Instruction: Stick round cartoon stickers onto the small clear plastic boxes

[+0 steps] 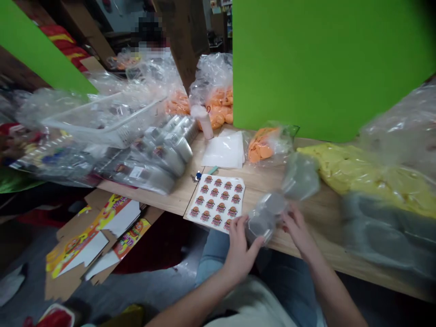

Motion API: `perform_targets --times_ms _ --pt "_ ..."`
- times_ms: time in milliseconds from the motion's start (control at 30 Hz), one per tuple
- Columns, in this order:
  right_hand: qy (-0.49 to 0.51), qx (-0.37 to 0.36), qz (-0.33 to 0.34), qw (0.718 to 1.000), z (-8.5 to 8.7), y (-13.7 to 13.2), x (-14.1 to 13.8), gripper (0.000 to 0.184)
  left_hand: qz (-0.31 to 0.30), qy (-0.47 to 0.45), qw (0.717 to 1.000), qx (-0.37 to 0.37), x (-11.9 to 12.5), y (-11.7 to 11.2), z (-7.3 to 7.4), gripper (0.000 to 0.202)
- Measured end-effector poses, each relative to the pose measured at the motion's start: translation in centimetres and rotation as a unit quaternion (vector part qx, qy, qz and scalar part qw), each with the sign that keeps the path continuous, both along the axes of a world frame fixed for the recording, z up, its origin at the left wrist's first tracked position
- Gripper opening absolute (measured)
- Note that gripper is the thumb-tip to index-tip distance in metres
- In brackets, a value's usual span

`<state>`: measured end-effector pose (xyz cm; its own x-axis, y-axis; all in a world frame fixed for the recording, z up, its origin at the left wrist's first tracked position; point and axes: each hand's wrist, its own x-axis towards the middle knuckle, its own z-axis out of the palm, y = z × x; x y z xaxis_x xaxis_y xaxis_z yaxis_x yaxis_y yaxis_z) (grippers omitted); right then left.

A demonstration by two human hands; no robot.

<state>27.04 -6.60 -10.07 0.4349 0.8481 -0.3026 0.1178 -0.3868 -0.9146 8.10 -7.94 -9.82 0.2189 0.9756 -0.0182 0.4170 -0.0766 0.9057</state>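
My left hand [240, 252] and my right hand [297, 227] hold a small clear plastic container [264, 217] between them at the table's front edge. The left fingers curl round its near left side, the right fingers press its right side. Just left of it lies a sticker sheet [218, 201] with rows of round burger stickers. Another clear plastic piece [300, 178] lies blurred just behind the container.
A wooden table [269, 179] carries stacks of clear containers [163, 152], a white basket [102, 122], bags of orange pieces [218, 106], a yellow bag [368, 175], white sheets [225, 150] and a green board [327, 63]. Printed cardboard [98, 231] lies on the floor.
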Motion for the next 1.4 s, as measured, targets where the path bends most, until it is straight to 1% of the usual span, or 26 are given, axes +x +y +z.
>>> perform_targets --times_ms 33,100,200,267,300,367,433,467,500,567,600,633,700,733,767,833,900,933,1000,1033,1100,1167,1233,1300,1367,1400 --pt "0.018 -0.009 0.016 1.0 0.3 1.2 -0.3 0.064 0.003 0.0 1.0 -0.005 0.0 -0.8 0.0 0.057" --pt "0.04 -0.045 0.032 0.998 0.5 3.3 -0.7 0.068 -0.016 -0.006 1.0 -0.012 0.3 -1.0 0.0 0.061" --pt "-0.003 -0.076 0.028 0.997 -0.1 5.1 -1.1 0.076 -0.099 -0.025 0.995 -0.012 0.2 0.3 0.1 0.065" --pt "-0.036 -0.07 0.017 0.997 -0.9 5.1 -0.9 0.076 -0.104 -0.019 0.994 0.015 -1.2 1.2 -0.1 0.06" --pt "-0.049 -0.061 0.01 0.997 -1.1 4.8 -0.8 0.075 -0.069 -0.002 0.997 0.042 -2.4 1.6 -0.3 0.054" --pt "-0.073 -0.043 0.018 0.996 -1.1 3.6 -0.6 0.075 0.062 0.062 0.991 0.103 -5.9 2.4 -1.1 0.038" --pt "-0.119 -0.042 0.048 0.991 -0.2 2.0 -1.0 0.077 0.209 0.149 0.956 0.14 -9.7 3.3 -2.0 0.032" --pt "-0.163 -0.04 0.058 0.984 0.6 1.3 -1.5 0.078 0.258 0.187 0.937 0.14 -11.5 3.7 -2.4 0.034" --pt "-0.219 -0.028 0.058 0.974 1.6 0.7 -2.3 0.079 0.283 0.212 0.925 0.136 -13.0 4.2 -2.8 0.038" --pt "-0.337 0.041 0.057 0.939 3.3 0.0 -4.7 0.073 0.294 0.23 0.921 0.112 -15.0 5.2 -3.3 0.045" --pt "-0.379 0.091 0.088 0.917 3.8 -0.1 -6.2 0.066 0.288 0.226 0.925 0.1 -15.5 5.7 -3.4 0.045" --pt "-0.4 0.137 0.153 0.893 4.0 0.0 -7.9 0.058 0.283 0.218 0.93 0.089 -15.8 6.1 -3.5 0.043" --pt "-0.402 0.192 0.323 0.835 3.0 0.5 -11.2 0.047 0.279 0.198 0.937 0.073 -15.8 6.7 -3.4 0.037" --pt "-0.404 0.198 0.375 0.81 2.1 0.8 -12.5 0.045 0.286 0.183 0.938 0.069 -15.7 6.7 -3.3 0.035" --pt "-0.413 0.195 0.406 0.792 0.9 1.1 -13.5 0.045 0.305 0.162 0.936 0.066 -15.7 6.5 -3.2 0.036" --pt "-0.436 0.178 0.417 0.778 -1.3 1.4 -14.6 0.044 0.359 0.096 0.927 0.043 -15.7 5.4 -3.0 0.036" --pt "-0.44 0.163 0.416 0.779 -2.5 1.4 -14.8 0.04 0.378 0.002 0.925 -0.03 -15.4 3.5 -2.9 0.031" --pt "-0.434 0.159 0.416 0.783 -2.7 1.5 -14.8 0.037 0.355 -0.05 0.929 -0.089 -15.0 2.4 -2.9 0.031" --pt "-0.407 0.159 0.416 0.798 -2.3 1.6 -15.0 0.032 0.265 -0.15 0.926 -0.224 -13.9 0.7 -2.7 0.035" --pt "-0.391 0.16 0.412 0.807 -1.9 1.8 -15.2 0.029 0.232 -0.189 0.913 -0.276 -13.2 0.2 -2.7 0.038" --pt "-0.361 0.161 0.393 0.831 -1.2 2.1 -15.8 0.028 0.207 -0.252 0.881 -0.344 -11.7 0.0 -2.4 0.043" --pt "-0.342 0.155 0.379 0.846 -0.7 2.4 -16.4 0.029 0.21 -0.308 0.844 -0.386 -10.7 0.8 -1.9 0.049" --pt "-0.328 0.155 0.399 0.842 -0.5 2.6 -16.7 0.031 0.209 -0.345 0.819 -0.409 -10.3 2.0 -1.3 0.049" --pt "-0.302 0.164 0.433 0.833 -0.6 2.6 -16.6 0.04 0.21 -0.346 0.82 -0.403 -10.5 2.9 -1.1 0.042" --pt "-0.252 0.16 0.449 0.842 -0.8 2.5 -16.1 0.049 0.215 -0.322 0.84 -0.38 -11.1 3.4 -1.4 0.037" --pt "-0.225 0.154 0.451 0.85 -0.9 2.5 -15.8 0.049 0.218 -0.308 0.849 -0.369 -11.4 3.5 -1.7 0.036"
